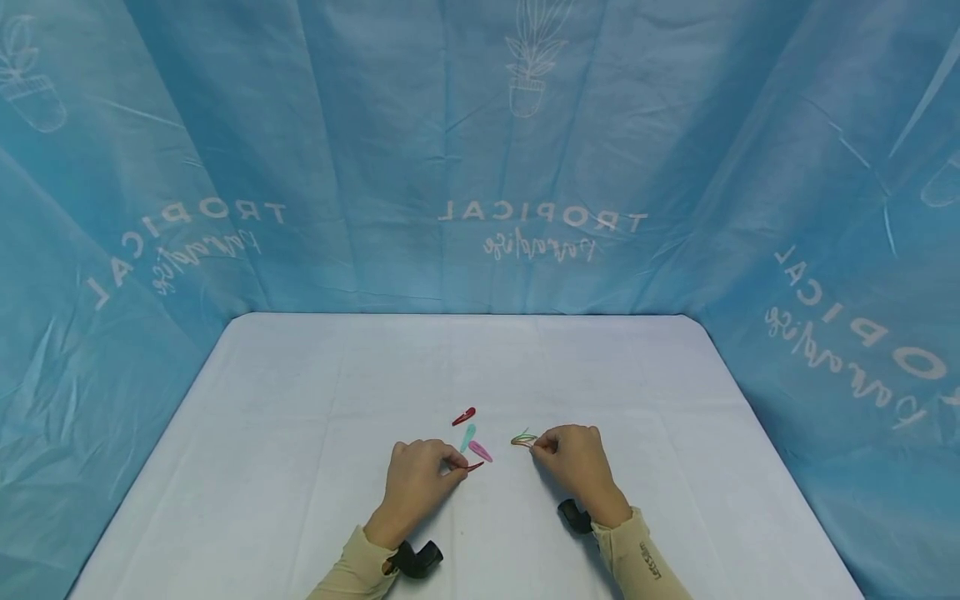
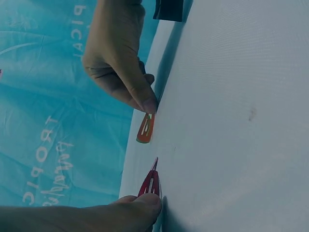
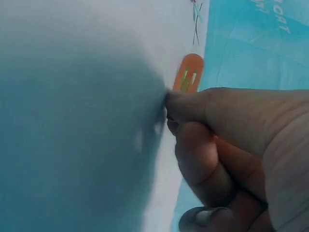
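Observation:
Between thumb and fingertips, my left hand (image 1: 422, 482) pinches a red snap hair clip (image 1: 476, 467); its slotted body shows closer up in the left wrist view (image 2: 150, 182). My right hand (image 1: 576, 460) pinches an orange snap hair clip (image 3: 191, 65) by one end, low over the white table. A bit of green shows along and through the orange clip, and in the head view a green clip (image 1: 525, 434) overlaps it. Just beyond the left fingertips lie a pink clip (image 1: 481, 452), a teal clip (image 1: 468, 437) and another red clip (image 1: 464, 416).
The white-covered table (image 1: 360, 375) has rounded far corners. Blue curtains (image 1: 390, 167) with white lettering and plant drawings hang behind it and on both sides. Black wrist cameras (image 1: 420, 559) sit on both wrists, close over the cloth.

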The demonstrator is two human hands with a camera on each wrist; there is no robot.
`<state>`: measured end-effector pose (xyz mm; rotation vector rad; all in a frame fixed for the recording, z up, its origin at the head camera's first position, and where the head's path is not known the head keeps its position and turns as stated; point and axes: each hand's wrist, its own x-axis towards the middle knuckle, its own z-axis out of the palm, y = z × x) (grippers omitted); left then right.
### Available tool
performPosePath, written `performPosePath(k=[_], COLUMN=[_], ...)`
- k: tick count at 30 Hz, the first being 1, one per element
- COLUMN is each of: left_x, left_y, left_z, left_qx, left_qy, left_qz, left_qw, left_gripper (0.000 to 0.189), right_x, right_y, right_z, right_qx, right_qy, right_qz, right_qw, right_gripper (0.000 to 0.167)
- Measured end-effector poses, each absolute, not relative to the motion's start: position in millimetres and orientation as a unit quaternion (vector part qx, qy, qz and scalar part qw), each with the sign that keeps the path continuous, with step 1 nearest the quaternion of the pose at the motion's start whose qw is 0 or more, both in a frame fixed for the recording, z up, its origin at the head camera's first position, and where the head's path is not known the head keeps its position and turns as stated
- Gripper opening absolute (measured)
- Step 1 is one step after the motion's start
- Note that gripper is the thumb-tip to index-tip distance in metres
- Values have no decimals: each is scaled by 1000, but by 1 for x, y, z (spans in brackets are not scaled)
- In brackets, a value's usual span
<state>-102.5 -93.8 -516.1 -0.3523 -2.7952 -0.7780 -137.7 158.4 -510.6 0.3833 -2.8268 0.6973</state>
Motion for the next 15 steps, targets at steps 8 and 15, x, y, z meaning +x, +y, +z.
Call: performPosePath(k=[8,15], left_x=[-104,-96], left_y=[-96,-90], left_z=[-492,-459], left_qx=[-130,-152], left_qy=[-935,-913], left_qz=[-300,-339], left_qw=[140,170], left_gripper=[11,15], right_x=[-127,-116], right_y=[136,124], right_z=[-469,-455], right_qx=[201,254], right_qy=[-925,-906], right_qz=[281,289], right_qw=[156,176], right_gripper=[17,14])
